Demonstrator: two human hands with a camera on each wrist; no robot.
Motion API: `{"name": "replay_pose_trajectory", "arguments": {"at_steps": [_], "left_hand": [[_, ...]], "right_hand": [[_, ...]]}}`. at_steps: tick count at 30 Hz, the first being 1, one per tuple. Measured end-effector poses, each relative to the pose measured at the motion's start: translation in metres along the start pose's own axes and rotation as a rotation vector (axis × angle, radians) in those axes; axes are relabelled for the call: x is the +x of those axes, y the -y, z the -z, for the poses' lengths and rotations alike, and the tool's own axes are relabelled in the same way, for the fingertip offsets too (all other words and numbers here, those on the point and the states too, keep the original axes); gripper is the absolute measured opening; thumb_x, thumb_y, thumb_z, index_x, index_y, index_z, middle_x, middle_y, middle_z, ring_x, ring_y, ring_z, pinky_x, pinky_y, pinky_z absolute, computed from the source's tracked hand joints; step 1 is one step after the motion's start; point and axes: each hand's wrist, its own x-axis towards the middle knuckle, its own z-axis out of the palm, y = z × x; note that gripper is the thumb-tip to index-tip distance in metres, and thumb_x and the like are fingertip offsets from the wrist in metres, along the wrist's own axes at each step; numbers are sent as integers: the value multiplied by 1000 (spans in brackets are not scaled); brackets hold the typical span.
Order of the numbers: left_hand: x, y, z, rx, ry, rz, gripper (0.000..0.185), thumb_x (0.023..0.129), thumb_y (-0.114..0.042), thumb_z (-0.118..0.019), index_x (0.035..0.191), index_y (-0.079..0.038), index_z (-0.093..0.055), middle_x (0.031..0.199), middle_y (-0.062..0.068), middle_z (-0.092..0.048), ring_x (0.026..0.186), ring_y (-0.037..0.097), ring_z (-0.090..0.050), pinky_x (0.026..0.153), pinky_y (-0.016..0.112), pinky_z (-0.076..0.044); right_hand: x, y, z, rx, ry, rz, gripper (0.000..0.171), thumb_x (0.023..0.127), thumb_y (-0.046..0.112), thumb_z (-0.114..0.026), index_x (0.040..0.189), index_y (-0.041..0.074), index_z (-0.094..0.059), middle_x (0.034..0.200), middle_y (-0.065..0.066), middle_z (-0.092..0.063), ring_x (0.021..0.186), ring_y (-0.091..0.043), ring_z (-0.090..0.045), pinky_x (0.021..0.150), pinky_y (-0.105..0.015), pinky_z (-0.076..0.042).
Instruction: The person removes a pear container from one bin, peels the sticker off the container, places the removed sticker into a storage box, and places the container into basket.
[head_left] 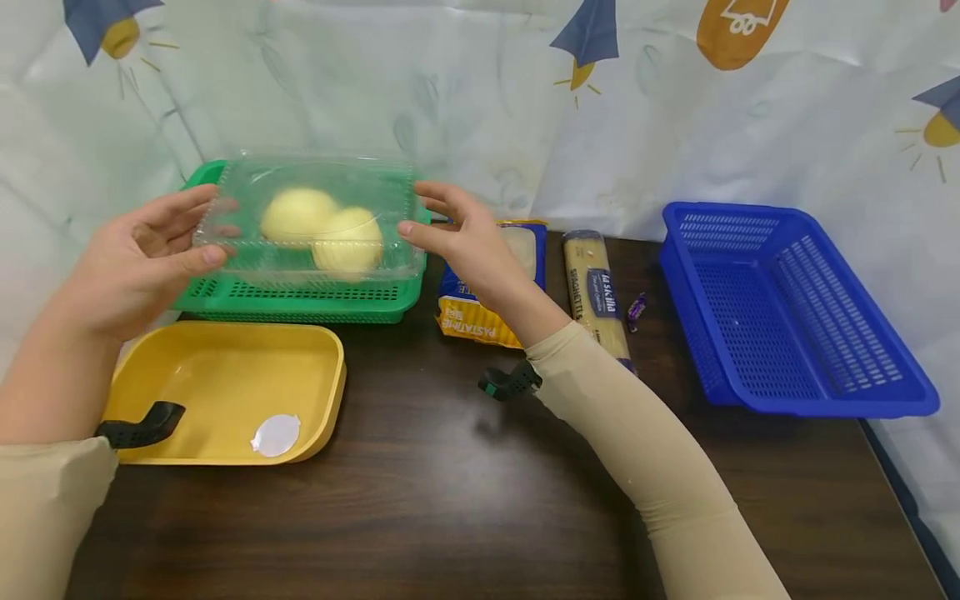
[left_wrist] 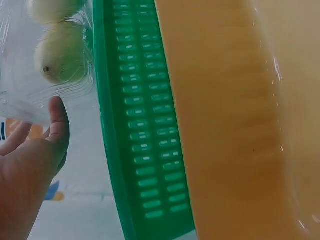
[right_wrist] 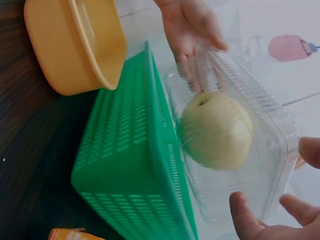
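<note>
Clear plastic clamshell (head_left: 311,221) holding two pale yellow fruits (head_left: 298,213), shown held above the green perforated basket (head_left: 292,298) at the back left of the table. The left hand (head_left: 131,262) steadies the box's left end with its fingers extended along the wall and its thumb at the lower rim; the right hand (head_left: 468,237) meets the right end with fingers spread and only the tips and thumb touching, so neither hand wraps round the box. In the right wrist view the clamshell (right_wrist: 235,145) sits tilted over the basket rim (right_wrist: 165,150), with one fruit (right_wrist: 216,129) pressed against the ribbed wall. Judged from this grip, the thin, slick plastic could flex or slide between the fingertips, and the loose fruits could roll to one end and tip the box; whether the lid is latched cannot be told, so it might also spring open. A yellow tray (head_left: 225,392) with a small white disc (head_left: 275,435) in it lies just in front of the basket. To the right lie a blue and yellow pasta packet (head_left: 480,312), a spaghetti packet (head_left: 596,292), a small wrapped sweet (head_left: 636,308), and a blue basket (head_left: 795,312) well apart. The surface is a dark wood-grain table (head_left: 450,500); a pale printed sheet (head_left: 675,100) hangs behind it.
</note>
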Motion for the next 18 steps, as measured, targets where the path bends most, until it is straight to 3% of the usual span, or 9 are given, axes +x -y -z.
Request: {"name": "replay_pose_trajectory", "arguments": {"at_steps": [6, 11, 14, 18], "left_hand": [[5, 4, 16, 86, 0, 128, 70, 109, 13, -51, 173, -5, -26, 172, 8, -38, 136, 8, -59, 102, 14, -50], [10, 5, 26, 132, -47, 176, 71, 110, 8, -54, 173, -5, -24, 174, 5, -36, 134, 5, -59, 101, 11, -48], [11, 4, 30, 203, -55, 223, 72, 112, 3, -55, 175, -8, -22, 179, 1, -27, 151, 6, -41, 111, 12, -40], [13, 2, 34, 406, -55, 308, 73, 114, -9, -57, 176, -14, -18, 182, -6, -18, 166, 12, -11, 122, 15, -27]], "right_hand": [[15, -13, -10, -4, -13, -39, 63, 105, 28, -77, 163, 24, -53, 166, -1, -47, 135, -19, -59, 107, -39, -53], [27, -17, -21, -22, -10, -78, 62, 106, 28, -75, 164, 25, -52, 166, -1, -47, 144, -18, -52, 109, -37, -52], [33, -15, -27, -57, -5, -114, 62, 107, 27, -73, 165, 25, -50, 167, -2, -45, 151, -18, -45, 113, -40, -49], [39, -13, -34, -107, 14, -175, 64, 110, 25, -69, 169, 24, -44, 171, -6, -40, 157, -19, -38, 116, -44, -47]]}}
